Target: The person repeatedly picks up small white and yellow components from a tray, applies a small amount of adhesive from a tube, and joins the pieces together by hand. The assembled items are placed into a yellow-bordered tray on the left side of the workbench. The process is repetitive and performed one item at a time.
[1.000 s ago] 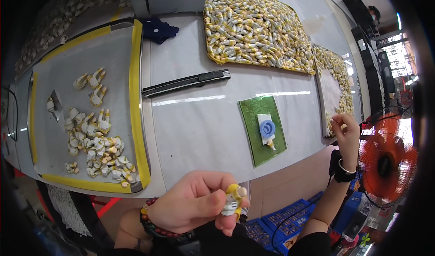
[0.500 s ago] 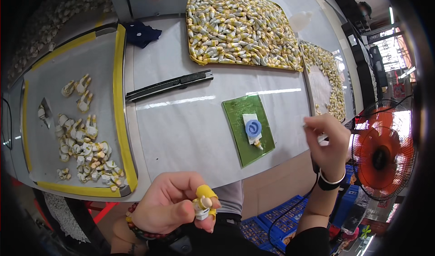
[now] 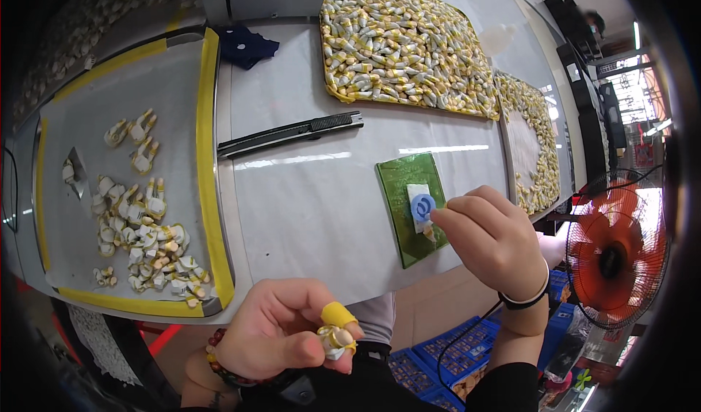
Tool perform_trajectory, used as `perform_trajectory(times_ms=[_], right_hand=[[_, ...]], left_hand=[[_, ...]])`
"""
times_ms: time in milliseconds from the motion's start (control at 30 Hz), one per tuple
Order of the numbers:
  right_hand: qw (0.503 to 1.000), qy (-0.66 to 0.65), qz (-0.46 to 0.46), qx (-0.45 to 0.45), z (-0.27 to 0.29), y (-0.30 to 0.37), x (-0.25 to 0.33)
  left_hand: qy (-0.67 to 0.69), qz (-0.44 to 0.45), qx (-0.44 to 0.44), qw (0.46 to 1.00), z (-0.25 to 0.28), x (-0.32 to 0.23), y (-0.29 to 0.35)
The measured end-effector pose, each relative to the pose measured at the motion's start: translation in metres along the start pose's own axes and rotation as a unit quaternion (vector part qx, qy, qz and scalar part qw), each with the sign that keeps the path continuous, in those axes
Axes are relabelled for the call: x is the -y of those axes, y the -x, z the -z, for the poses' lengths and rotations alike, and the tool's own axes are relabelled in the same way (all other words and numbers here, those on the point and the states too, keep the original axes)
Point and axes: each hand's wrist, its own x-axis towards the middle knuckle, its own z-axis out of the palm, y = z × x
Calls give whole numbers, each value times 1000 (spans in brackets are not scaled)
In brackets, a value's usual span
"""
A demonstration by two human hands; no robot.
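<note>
My left hand, with yellow tape round a finger, pinches a small white, beige and yellow figurine piece near the table's front edge. Over the green mat my right hand has its thumb and forefinger pressed together at the right edge of a blue round piece with a curled hollow. Whatever lies between those fingertips is hidden. The blue piece rests on a white pad. A small pale figurine piece sits at the pad's lower end, close below my fingers.
At left, a yellow-taped tray holds several loose white pieces. A black utility knife lies mid-table. Behind are a full tray of small pieces and a dark blue cloth. An orange fan stands right, above blue crates.
My right hand has come left and forward, from beside the mat to the blue piece. My left hand keeps its figurine piece, slightly turned. The view has shifted a little.
</note>
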Motion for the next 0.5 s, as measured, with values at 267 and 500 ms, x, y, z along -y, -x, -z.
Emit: perform_trajectory(times_ms=[267, 500], right_hand=[[1000, -4, -12, -24, -6, 1, 3], [855, -432, -61, -278, -7, 7, 53]], left_hand=[[-299, -189, -18, 935, -4, 4, -1], [-519, -357, 72, 773, -2, 2, -2]])
